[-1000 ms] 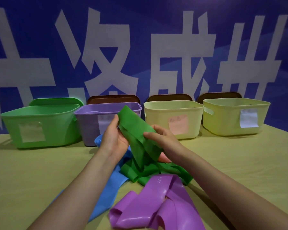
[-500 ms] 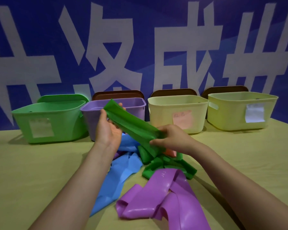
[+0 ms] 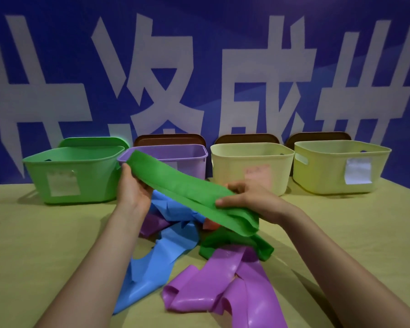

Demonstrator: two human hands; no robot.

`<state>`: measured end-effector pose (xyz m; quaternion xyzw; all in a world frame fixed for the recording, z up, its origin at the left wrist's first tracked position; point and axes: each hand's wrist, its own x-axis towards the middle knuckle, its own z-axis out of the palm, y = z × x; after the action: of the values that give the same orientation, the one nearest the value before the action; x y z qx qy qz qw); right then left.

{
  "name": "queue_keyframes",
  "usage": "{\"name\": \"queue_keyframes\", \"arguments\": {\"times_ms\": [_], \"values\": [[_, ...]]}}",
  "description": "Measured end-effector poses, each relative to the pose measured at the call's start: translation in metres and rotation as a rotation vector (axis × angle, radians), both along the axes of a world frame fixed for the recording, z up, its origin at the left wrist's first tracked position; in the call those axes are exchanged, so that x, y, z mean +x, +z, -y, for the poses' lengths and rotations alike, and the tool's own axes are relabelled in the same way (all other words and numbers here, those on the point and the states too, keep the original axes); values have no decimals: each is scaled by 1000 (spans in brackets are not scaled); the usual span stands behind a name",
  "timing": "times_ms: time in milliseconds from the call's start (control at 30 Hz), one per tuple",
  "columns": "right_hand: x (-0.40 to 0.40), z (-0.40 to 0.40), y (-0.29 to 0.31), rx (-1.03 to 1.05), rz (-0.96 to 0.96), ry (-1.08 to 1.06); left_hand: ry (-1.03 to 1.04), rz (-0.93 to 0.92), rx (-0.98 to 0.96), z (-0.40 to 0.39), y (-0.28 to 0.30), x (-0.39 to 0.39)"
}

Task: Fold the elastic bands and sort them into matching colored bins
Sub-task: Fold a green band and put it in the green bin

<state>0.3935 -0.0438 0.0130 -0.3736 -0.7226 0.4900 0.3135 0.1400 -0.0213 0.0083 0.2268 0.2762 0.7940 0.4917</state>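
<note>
A green elastic band [image 3: 187, 188] is stretched flat in the air between both hands, folded over itself. My left hand [image 3: 134, 190] grips its far left end in front of the purple bin [image 3: 189, 157]. My right hand [image 3: 249, 200] pinches its near right end, where layers double over. Under it on the table lie a blue band [image 3: 161, 256], a purple band [image 3: 223, 292], more green band [image 3: 225, 242] and a bit of an orange band [image 3: 208, 224]. The green bin [image 3: 74, 176] stands at the far left.
Four bins line the back of the yellow-green table [image 3: 45, 245]: green, purple, a cream bin [image 3: 251, 166] with a pink label, and a pale yellow bin [image 3: 339, 166] with a white label. Brown lids lean behind them against a blue banner wall.
The green band went from hanging bunched and steep to pulled out long and flatter between the hands. My left hand stayed raised by the purple bin; my right hand moved right and toward me.
</note>
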Motion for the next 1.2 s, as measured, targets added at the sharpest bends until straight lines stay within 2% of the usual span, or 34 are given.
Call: {"name": "queue_keyframes", "arguments": {"times_ms": [100, 233, 400, 533, 600, 700, 800, 933, 1067, 1200], "values": [[1, -7, -13, -5, 211, 3, 24, 26, -45, -4, -12, -10], [0, -12, -22, 48, 288, -38, 64, 89, -81, -5, -16, -14], [0, -13, -28, 53, 82, -71, 140, 115, -119, -11, -22, -29], [-9, -15, -35, 26, -268, -218, 201, -41, -240, -8, -28, -27], [-10, -14, -34, 18, -316, -279, 133, -118, -277, -11, -32, -24], [-8, -14, -34, 51, -261, -334, 59, -204, -324, -15, -39, -23], [-8, -16, -34, 106, -219, -373, 44, -208, -308, -16, -42, -20], [-9, -19, -35, 105, -141, -289, 62, -296, -310, -16, -45, -16], [-7, -17, -35, 129, -37, -196, 141, -133, -306, -14, -37, -30], [-5, -18, -33, 206, 61, -271, 174, 41, -284, -11, -31, -47]]}}
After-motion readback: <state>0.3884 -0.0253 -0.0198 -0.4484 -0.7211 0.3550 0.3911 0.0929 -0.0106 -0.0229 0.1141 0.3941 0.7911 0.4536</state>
